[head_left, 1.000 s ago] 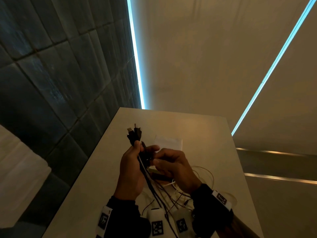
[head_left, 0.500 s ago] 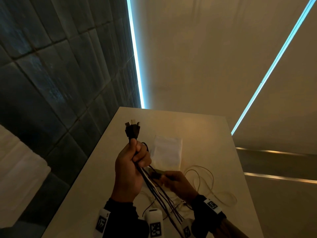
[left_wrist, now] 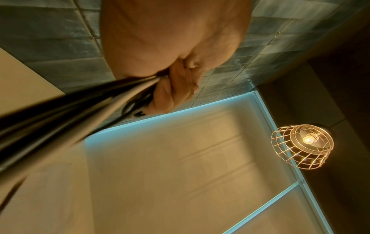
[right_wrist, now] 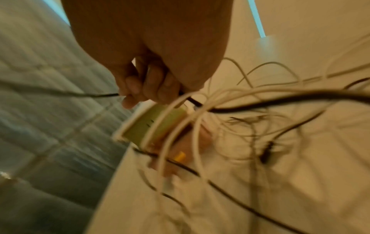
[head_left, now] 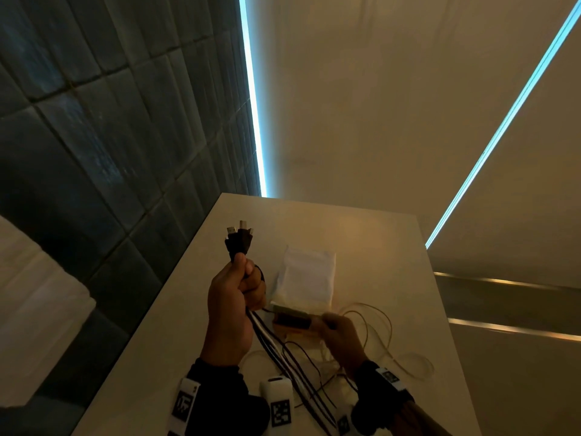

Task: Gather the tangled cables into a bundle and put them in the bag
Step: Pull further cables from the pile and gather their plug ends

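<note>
My left hand (head_left: pixel 248 275) is raised above the table and grips a bundle of dark cables (head_left: pixel 283 350) just below their USB plugs (head_left: pixel 239 239), which stick up. The left wrist view shows the fingers (left_wrist: pixel 176 88) curled round the strands (left_wrist: pixel 80 104). My right hand (head_left: pixel 327 322) is lower, near the table, and its fingers (right_wrist: pixel 144 93) pinch a thin black cable (right_wrist: pixel 96 95). A small yellowish box (right_wrist: pixel 152 125) sits just under them. Loose white cables (head_left: pixel 380 328) lie tangled on the table. The white bag (head_left: pixel 309 278) lies flat beyond both hands.
The pale table (head_left: pixel 377 240) is narrow, with its left edge along a dark tiled wall (head_left: pixel 94 152) and its right edge open to a drop. More white and black cables (right_wrist: pixel 260 120) sprawl beside my right hand. A caged pendant lamp (left_wrist: pixel 302 145) hangs overhead.
My right hand has left the bundle and dropped down and to the right, toward the cables on the table. My left hand still holds the plug ends up.
</note>
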